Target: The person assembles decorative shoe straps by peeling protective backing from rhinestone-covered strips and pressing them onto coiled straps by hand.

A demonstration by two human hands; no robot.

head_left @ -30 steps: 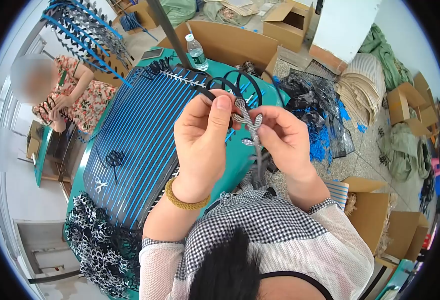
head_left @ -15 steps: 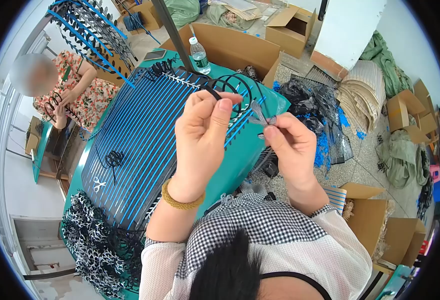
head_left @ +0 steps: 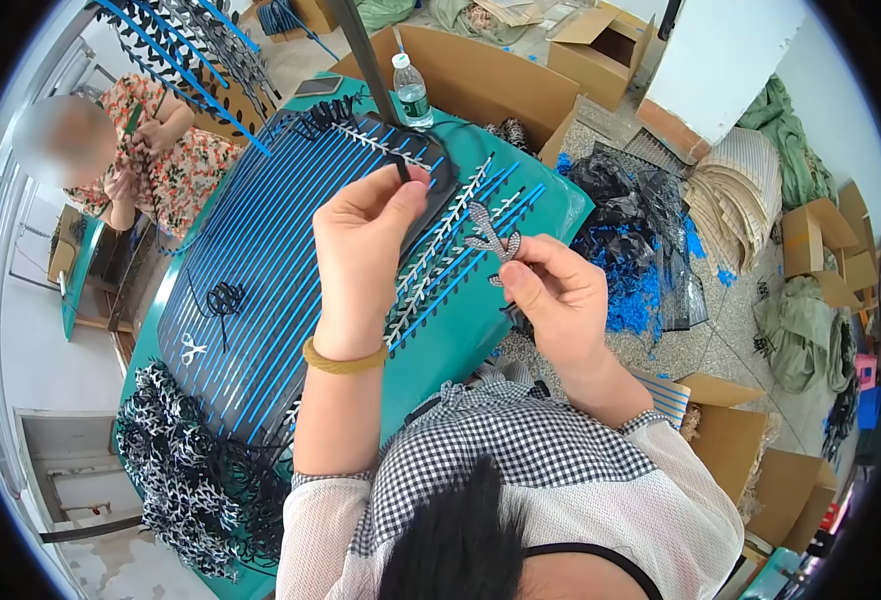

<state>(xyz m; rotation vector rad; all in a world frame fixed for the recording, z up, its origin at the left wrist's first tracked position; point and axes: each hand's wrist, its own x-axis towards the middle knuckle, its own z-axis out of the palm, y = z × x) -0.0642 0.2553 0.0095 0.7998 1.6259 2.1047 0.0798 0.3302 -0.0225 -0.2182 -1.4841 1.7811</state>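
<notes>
My left hand pinches the end of a black strap above the dark board, which carries rows of blue strips. To the right, my right hand holds a grey leaf-shaped strip between thumb and fingers, its tip pointing up. The two hands are apart. Beneath them, leafy black-and-white strips lie over the green table. White scissors and a coil of black cord rest on the board's left part.
A water bottle and a phone are at the table's far end. A heap of leafy strips lies at the near left. Another person is at the left. Cardboard boxes and black plastic are on the floor.
My hands have moved apart, the left one leftward. The grey strip has come away from the left hand with the right. The black loops above the hands are gone from there.
</notes>
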